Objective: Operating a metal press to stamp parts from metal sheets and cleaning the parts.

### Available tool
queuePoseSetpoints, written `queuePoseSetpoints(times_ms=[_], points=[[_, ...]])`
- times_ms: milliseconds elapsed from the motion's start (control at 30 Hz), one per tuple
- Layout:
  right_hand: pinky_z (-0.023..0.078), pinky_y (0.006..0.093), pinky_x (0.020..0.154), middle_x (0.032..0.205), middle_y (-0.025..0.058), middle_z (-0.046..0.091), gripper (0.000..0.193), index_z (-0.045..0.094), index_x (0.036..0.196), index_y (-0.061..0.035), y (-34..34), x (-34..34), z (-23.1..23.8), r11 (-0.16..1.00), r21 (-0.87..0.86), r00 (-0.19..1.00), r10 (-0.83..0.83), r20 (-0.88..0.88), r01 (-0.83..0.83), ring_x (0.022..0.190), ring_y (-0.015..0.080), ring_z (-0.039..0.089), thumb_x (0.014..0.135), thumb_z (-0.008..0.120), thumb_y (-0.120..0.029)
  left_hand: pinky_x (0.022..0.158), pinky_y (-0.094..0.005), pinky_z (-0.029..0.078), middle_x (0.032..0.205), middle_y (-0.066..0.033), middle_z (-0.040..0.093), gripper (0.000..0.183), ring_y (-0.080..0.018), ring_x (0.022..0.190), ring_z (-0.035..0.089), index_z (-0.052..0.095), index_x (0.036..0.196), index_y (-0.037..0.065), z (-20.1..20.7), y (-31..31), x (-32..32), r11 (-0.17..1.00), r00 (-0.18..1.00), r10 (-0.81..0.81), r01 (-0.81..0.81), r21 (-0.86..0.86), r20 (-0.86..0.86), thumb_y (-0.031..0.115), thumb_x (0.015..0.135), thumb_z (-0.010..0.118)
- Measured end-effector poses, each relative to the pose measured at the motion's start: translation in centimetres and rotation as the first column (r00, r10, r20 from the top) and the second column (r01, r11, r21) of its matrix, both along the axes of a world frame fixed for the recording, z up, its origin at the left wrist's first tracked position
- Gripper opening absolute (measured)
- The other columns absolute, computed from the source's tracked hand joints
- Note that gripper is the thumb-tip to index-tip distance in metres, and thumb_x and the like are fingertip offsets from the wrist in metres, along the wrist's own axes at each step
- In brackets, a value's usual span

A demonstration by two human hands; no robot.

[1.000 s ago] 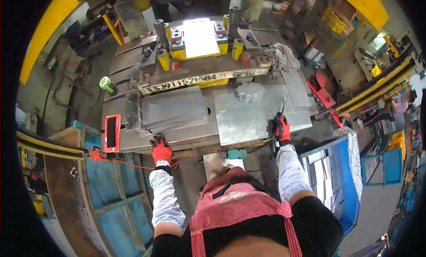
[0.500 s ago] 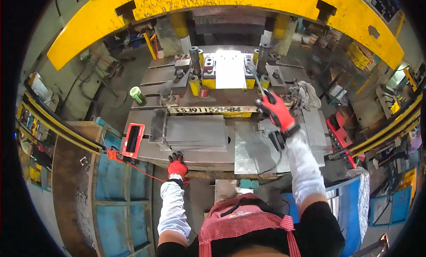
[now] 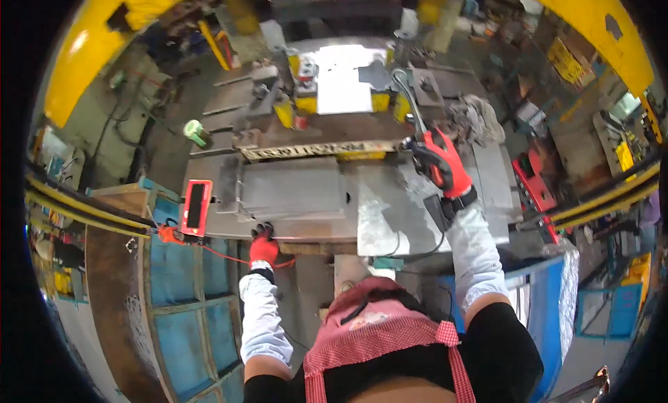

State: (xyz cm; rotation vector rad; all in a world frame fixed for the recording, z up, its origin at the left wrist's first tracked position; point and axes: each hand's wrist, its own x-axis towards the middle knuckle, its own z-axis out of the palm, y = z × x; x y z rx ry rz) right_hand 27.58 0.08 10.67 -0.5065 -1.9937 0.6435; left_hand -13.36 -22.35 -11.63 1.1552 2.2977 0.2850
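My right hand (image 3: 443, 165), in a red and black glove, is closed round the dark handle of a long metal tool (image 3: 410, 107) with a curved, hook-like head. The head is beside the right edge of a bright flat sheet (image 3: 344, 90) lying on the die between yellow blocks. A dark grey patch lies over the sheet's upper right; I cannot tell whether it is a shadow or a piece. My left hand (image 3: 264, 248), gloved alike, rests its black fingertips on the front table edge, holding nothing. Just beyond it lies a stack of grey metal sheets (image 3: 292, 188).
A red-framed device (image 3: 197, 207) sits at the table's left front, a green-capped bottle (image 3: 197, 133) behind it. One shiny sheet (image 3: 376, 225) lies at the right front. Grey rags (image 3: 480, 121) lie at the right rear. Yellow press parts (image 3: 87, 48) arch across the upper corners.
The view has shifted, and the yellow beam's middle has left the picture. My right hand still holds the tool, whose curved head now shows beside the sheet. My left hand stays at the table edge.
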Motion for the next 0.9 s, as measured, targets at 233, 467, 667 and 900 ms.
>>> queuePoseSetpoints(times_ms=[233, 467, 667, 900], points=[[0.038, 0.0217, 0.048, 0.079, 0.0042, 0.055, 0.052, 0.039, 0.128, -0.003, -8.8, 11.4, -8.4, 0.267, -0.957, 0.985, -0.091, -0.144, -0.115, 0.055, 0.0073, 0.047, 0.079, 0.056, -0.013, 0.104, -0.041, 0.027, 0.138, -0.0177, 0.029, 0.05, -0.0395, 0.127, 0.025, 0.045, 0.126, 0.017, -0.3, -0.5, 0.3, 0.995, 0.976, -0.1, 0.098, -0.02, -0.194, 0.026, 0.078, 0.053], [0.044, 0.0246, 0.05, 0.076, 0.0046, 0.059, 0.034, 0.051, 0.111, -0.0018, -8.0, 9.2, -11.4, 0.313, -0.93, 0.941, -0.21, -0.265, -0.192, 0.056, 0.0111, 0.053, 0.08, 0.057, -0.014, 0.09, -0.0418, 0.042, 0.117, -0.016, 0.053, 0.039, -0.0331, 0.108, 0.05, 0.053, 0.117, 0.015, 10.2, 2.7, 7.7, 0.937, 0.963, -0.268, 0.263, -0.229, 0.007, 0.036, 0.084, 0.049], [0.037, 0.0216, 0.043, 0.073, 0.0022, 0.058, 0.047, 0.043, 0.127, -0.0073, -9.4, 10.9, -13.7, 0.315, -0.948, 0.954, -0.272, -0.129, -0.038, 0.049, 0.0065, 0.045, 0.082, 0.052, -0.01, 0.084, -0.0354, 0.044, 0.113, -0.0052, 0.055, 0.04, -0.0208, 0.094, 0.055, 0.045, 0.126, 0.018, 14.1, 15.3, 14.7, 0.939, 0.021, -0.169, -0.301, 0.167, 0.985, 0.028, 0.088, 0.053], [0.039, 0.0216, 0.042, 0.078, 0.0061, 0.06, 0.051, 0.04, 0.129, -0.0072, -11.6, 10.0, -11.0, 0.382, -0.914, 0.936, -0.251, -0.246, -0.137, 0.049, 0.0083, 0.048, 0.079, 0.051, -0.004, 0.079, -0.0355, 0.048, 0.091, -0.006, 0.064, 0.021, -0.0216, 0.083, 0.06, 0.056, 0.103, 0.008, 12.8, 30.9, 13.6, 0.606, -0.278, -0.421, -0.795, 0.039, 0.863, 0.022, 0.087, 0.054]])
